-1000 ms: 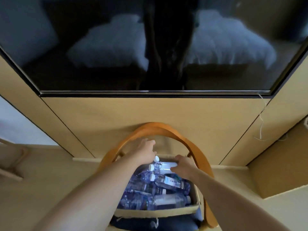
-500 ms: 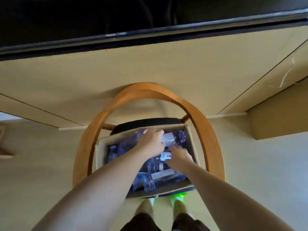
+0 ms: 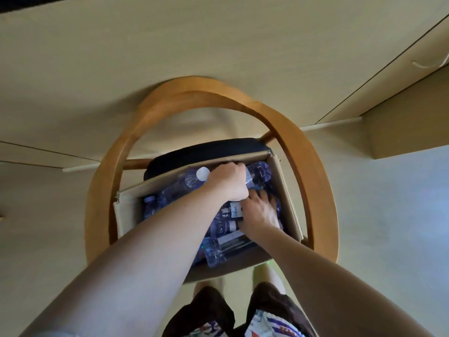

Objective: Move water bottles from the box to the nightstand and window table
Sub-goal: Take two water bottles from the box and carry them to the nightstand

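An open cardboard box point(image 3: 284, 190) sits on the dark seat of a wooden chair, filled with several clear water bottles point(image 3: 215, 252) lying on their sides. My left hand point(image 3: 228, 181) is closed around a water bottle with a white cap point(image 3: 202, 173) at the far side of the box. Just below it, my right hand point(image 3: 260, 212) reaches into the box's right half. Its fingers curl over a labelled bottle point(image 3: 235, 211), and the hand hides most of that bottle.
The chair's curved wooden armrest point(image 3: 313, 171) rings the box. Behind it stands a beige panelled wall point(image 3: 218, 45), with a beige cabinet point(image 3: 408, 132) at right. My legs and patterned shorts point(image 3: 243, 312) show below the box, on a pale floor.
The view has tilted down from the dark window to the box. My left hand has closed on the far bottle, and my right hand has dropped lower into the box.
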Action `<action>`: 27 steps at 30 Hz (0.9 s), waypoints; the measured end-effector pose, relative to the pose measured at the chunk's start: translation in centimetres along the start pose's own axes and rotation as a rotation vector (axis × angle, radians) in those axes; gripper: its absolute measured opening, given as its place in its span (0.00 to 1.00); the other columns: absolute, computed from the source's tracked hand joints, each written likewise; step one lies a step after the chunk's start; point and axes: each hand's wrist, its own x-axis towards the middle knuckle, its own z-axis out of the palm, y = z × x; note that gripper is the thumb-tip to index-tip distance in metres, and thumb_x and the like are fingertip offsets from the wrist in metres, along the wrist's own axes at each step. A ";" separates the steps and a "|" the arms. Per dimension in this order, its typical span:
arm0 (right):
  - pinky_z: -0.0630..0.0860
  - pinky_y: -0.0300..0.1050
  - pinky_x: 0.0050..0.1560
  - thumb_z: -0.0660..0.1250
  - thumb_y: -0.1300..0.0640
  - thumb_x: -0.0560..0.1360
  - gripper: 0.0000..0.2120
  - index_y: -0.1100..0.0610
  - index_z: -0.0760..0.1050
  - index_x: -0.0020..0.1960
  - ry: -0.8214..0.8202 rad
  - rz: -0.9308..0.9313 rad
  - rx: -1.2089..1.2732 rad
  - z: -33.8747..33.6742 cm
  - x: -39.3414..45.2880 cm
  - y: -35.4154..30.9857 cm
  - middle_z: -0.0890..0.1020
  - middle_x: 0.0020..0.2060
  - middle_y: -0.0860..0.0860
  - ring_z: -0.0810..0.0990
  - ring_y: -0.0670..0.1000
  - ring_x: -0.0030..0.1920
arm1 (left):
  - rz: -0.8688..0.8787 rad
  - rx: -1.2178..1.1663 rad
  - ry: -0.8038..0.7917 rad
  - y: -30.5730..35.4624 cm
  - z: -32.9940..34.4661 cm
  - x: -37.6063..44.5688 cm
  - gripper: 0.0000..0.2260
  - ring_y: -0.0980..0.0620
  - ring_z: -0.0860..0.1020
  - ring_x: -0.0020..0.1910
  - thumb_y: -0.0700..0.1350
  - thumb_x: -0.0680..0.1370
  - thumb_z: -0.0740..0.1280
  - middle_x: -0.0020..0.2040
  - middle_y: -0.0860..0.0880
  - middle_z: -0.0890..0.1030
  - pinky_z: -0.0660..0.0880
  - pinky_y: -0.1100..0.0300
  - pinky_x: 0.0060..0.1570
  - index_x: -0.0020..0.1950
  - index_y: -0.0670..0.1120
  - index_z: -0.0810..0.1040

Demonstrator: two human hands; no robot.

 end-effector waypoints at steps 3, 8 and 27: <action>0.60 0.62 0.74 0.74 0.54 0.70 0.34 0.50 0.67 0.74 -0.014 -0.021 0.010 -0.5 -0.3 0.0 0.72 0.69 0.51 0.65 0.59 0.70 | 0.014 0.009 0.023 -0.1 -0.2 -0.6 0.15 0.50 0.72 0.36 0.43 0.71 0.72 0.42 0.50 0.72 0.65 0.58 0.30 0.50 0.48 0.68; 0.73 0.56 0.66 0.77 0.55 0.71 0.36 0.50 0.66 0.75 -0.022 -0.034 0.057 -1.7 -1.3 0.1 0.72 0.67 0.49 0.67 0.57 0.68 | -0.002 -0.038 0.018 -0.2 -2.0 -1.8 0.19 0.50 0.74 0.36 0.47 0.65 0.77 0.41 0.50 0.75 0.65 0.58 0.28 0.47 0.47 0.69; 0.78 0.42 0.39 0.84 0.50 0.57 0.23 0.49 0.81 0.50 0.146 0.071 1.024 -17.0 -4.3 -0.6 0.86 0.40 0.44 0.85 0.45 0.41 | -0.188 -1.067 0.130 -1.5 -16.8 -11.5 0.24 0.52 0.77 0.35 0.58 0.62 0.80 0.40 0.50 0.80 0.72 0.59 0.34 0.49 0.47 0.80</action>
